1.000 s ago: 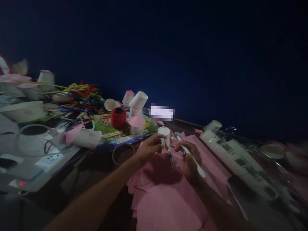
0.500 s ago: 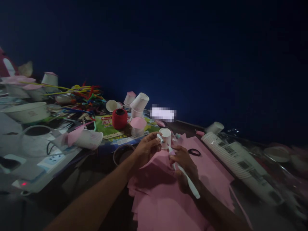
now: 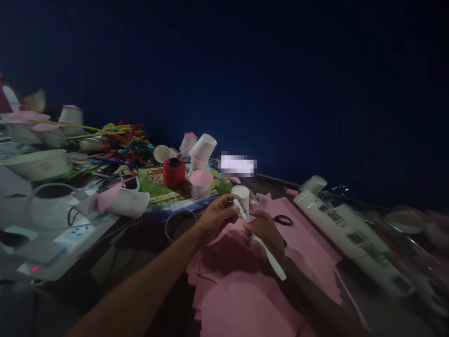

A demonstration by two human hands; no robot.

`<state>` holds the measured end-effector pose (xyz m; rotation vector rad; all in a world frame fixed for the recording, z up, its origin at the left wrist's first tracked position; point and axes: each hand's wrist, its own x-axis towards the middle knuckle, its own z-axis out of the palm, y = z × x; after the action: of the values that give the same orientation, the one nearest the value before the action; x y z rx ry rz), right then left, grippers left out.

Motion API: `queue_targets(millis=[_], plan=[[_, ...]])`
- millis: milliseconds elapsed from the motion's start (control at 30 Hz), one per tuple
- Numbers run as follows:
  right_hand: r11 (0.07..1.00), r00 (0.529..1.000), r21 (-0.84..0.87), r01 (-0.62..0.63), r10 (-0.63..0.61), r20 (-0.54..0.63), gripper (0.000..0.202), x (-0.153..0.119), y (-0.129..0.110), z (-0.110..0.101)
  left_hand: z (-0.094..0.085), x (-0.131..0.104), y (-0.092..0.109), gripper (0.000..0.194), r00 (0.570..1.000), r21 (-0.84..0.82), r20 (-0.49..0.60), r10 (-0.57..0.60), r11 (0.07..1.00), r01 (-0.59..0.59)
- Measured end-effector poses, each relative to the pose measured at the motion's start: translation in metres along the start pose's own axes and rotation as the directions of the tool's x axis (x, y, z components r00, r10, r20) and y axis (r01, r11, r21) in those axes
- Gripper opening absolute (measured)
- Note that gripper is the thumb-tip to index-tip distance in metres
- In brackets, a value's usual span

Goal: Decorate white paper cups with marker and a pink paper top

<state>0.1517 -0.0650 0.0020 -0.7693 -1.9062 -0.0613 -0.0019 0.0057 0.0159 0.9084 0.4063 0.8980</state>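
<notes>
A slim white squeeze tube (image 3: 269,257) slants through my right hand (image 3: 265,236), whose fingers are wrapped around its upper part. My left hand (image 3: 221,213) pinches the white cap (image 3: 239,206) at the tube's narrow end; cap and tube are in line and appear to touch. Just beyond my fingers stands a white paper cup (image 3: 241,192), partly hidden by them. Pink paper sheets (image 3: 242,299) lie in a stack beneath both hands. Beside my right hand, a black ring-shaped handle (image 3: 283,220) rests on the pink paper.
At left are a red yarn spool (image 3: 174,173), pink-topped cups (image 3: 201,184), colourful pipe cleaners (image 3: 131,138), a tape roll (image 3: 180,224) and a power strip (image 3: 75,234). A long sleeve of stacked cups (image 3: 351,243) lies at right. A dark blue wall (image 3: 245,84) rises behind.
Cap and tube, apart half a second ago, have come together as my hands closed in. The tube has shifted slightly up and left. The cup stays in place.
</notes>
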Motion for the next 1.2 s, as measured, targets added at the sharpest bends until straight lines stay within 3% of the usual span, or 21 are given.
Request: queue_targets(millis=[133, 267, 467, 600, 700, 967, 1200], plan=[[1.000, 1.000, -0.030, 0.002, -0.003, -0.017, 0.030, 0.000, 0.001, 0.001, 0.004, -0.001, 0.000, 0.030, 1.000, 0.080, 0.016, -0.007, 0.997, 0.006], [0.997, 0.999, -0.072, 0.003, -0.006, -0.035, 0.033, -0.002, 0.005, 0.004, 0.008, -0.002, -0.002, 0.031, 0.992, 0.244, -0.043, 0.119, 0.964, -0.105], [0.976, 0.997, -0.215, 0.033, -0.018, 0.072, 0.029, -0.008, 0.008, 0.008, 0.013, -0.007, -0.003, 0.026, 0.976, 0.419, -0.044, 0.216, 0.890, -0.178], [0.969, 0.993, -0.216, 0.118, -0.109, 0.051, 0.031, -0.007, 0.008, 0.007, 0.019, -0.011, -0.001, 0.019, 0.981, 0.426, -0.059, 0.184, 0.893, -0.142], [0.961, 0.985, -0.227, 0.160, -0.141, 0.097, 0.027, -0.005, 0.008, 0.007, 0.021, -0.012, -0.003, 0.017, 0.983, 0.424, -0.082, 0.166, 0.898, -0.116], [0.955, 0.966, -0.230, 0.186, -0.136, 0.219, 0.008, -0.003, 0.009, 0.003, 0.020, -0.012, -0.018, 0.018, 0.971, 0.420, -0.162, 0.178, 0.903, -0.095], [0.957, 0.949, -0.227, 0.182, -0.110, 0.294, 0.010, -0.005, 0.013, 0.000, 0.029, -0.016, -0.019, 0.018, 0.955, 0.464, -0.192, 0.227, 0.878, -0.115]])
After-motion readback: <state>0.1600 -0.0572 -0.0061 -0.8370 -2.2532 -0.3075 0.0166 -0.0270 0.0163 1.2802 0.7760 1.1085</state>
